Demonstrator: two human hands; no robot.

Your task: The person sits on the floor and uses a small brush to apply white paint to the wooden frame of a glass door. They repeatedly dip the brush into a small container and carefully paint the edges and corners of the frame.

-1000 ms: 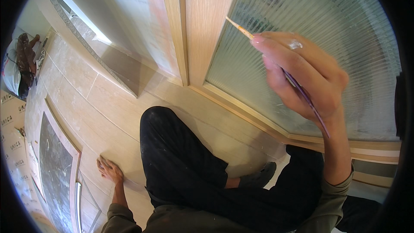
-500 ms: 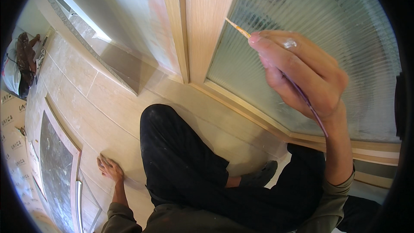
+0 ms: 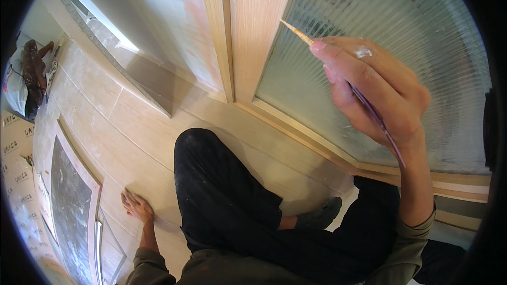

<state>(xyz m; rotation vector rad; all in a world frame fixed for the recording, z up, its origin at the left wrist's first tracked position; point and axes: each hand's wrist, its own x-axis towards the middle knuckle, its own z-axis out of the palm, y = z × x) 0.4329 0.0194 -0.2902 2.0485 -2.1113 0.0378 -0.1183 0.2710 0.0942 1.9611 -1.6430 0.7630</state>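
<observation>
My right hand [image 3: 375, 87] is raised and grips a thin paintbrush [image 3: 296, 30] with a purple handle; its pale tip touches the light wooden door frame [image 3: 253, 37] where the wood meets the ribbed frosted glass panel [image 3: 380, 16]. A white smear marks one finger. My left hand [image 3: 136, 206] lies flat on the pale wooden floor [image 3: 105, 126], fingers spread, holding nothing. My legs in black trousers [image 3: 222, 200] are folded between the two hands.
Another door leaf with a dark glass panel [image 3: 68, 206] lies flat on the floor at the left, over printed cardboard [image 3: 16, 163]. A white bag and a dark object [image 3: 26, 74] rest at the far left. A grey threshold strip [image 3: 105, 47] runs along the doorway.
The right hand and brush have shifted only very slightly along the frame edge. The left hand has stayed flat on the floor.
</observation>
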